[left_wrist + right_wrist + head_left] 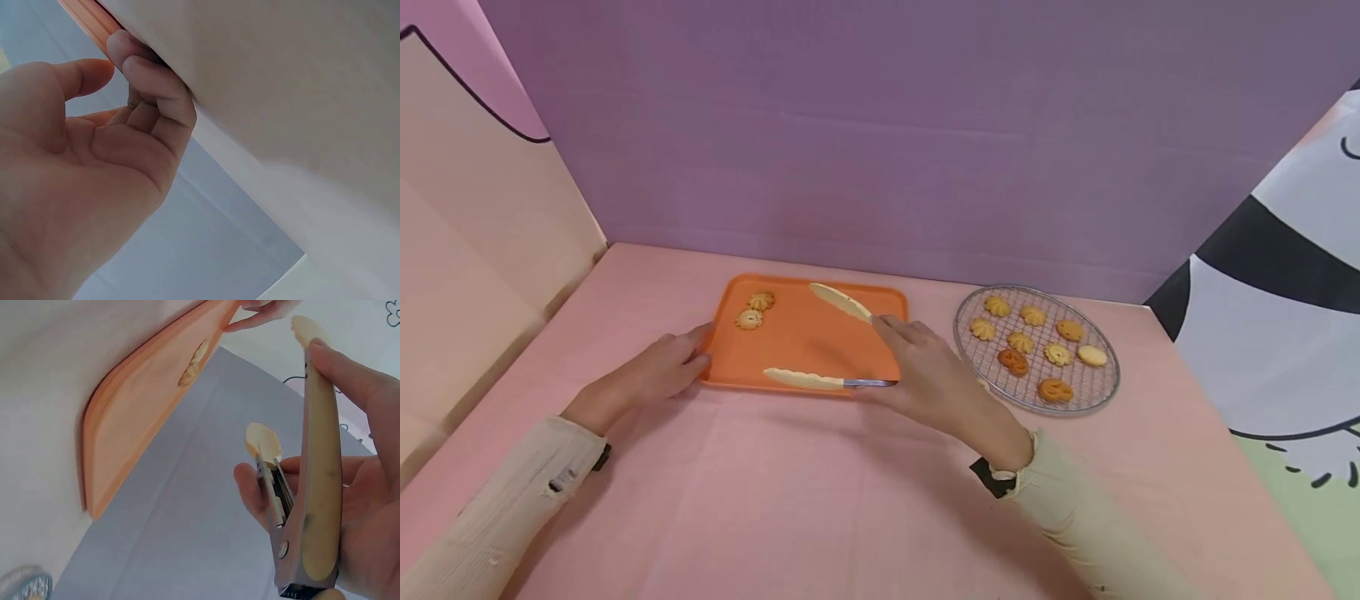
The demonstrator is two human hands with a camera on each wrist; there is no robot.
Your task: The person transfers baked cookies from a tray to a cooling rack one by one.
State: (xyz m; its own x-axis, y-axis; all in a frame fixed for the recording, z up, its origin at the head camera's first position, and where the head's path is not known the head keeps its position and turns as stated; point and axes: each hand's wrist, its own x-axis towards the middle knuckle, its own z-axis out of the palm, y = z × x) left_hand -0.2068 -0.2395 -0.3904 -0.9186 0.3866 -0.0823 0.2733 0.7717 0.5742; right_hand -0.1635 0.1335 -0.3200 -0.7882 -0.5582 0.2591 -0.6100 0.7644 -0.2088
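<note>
Fingers of the right hand point(936, 375) curl around a pair of tongs point(831, 346), seen from the head camera. The tongs stand wide open over the orange tray point(805, 346), so nothing is caught between their cream tips. Two cookies point(755, 309) lie at the tray's far left corner. The left hand point(658, 371) rests against the tray's left edge with its fingers nearly straight, most likely to stop the tray from sliding. More cookies sit on a round wire rack point(1037, 348) just to the right of the tray, on the pink table point(820, 500).

From the left wrist camera, the left hand's fingertips point(134, 62) bend a little and touch the tray's orange rim point(87, 19). They do not wrap around it.

From the right wrist camera, the right hand's fingers point(356, 381) and thumb press the two arms of the tongs point(312, 487) near the hinge, which is probably the easy place to squeeze them. The tips are apart and hold nothing. The tray point(150, 412) is close by, with a cookie point(194, 362) on it.
</note>
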